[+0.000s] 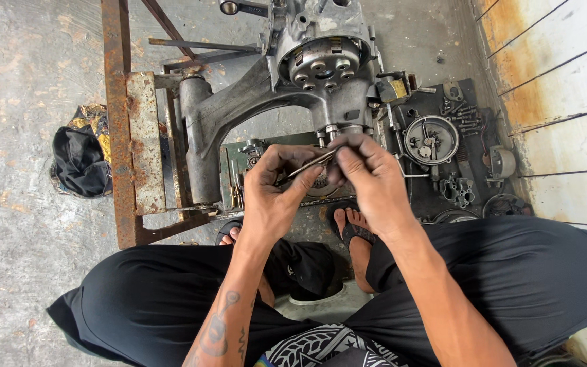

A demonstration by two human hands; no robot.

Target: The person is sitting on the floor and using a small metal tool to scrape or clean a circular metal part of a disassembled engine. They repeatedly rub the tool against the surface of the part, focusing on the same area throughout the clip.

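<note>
Both my hands are raised together in front of a grey engine casing (321,61) mounted on a rusty metal stand (130,136). My left hand (273,194) pinches one end of a thin metal rod-like part (314,163). My right hand (368,180) grips its other end with thumb and fingers. The part sits just below the casing's round clutch housing (324,64). What lies under my palms is hidden.
A dark mat to the right holds a round metal cover (431,139), bolts (467,115) and other small engine parts (458,189). A black and yellow rag (81,160) lies left on the concrete floor. My sandalled feet (354,228) rest below the stand. A stained wall (558,88) stands right.
</note>
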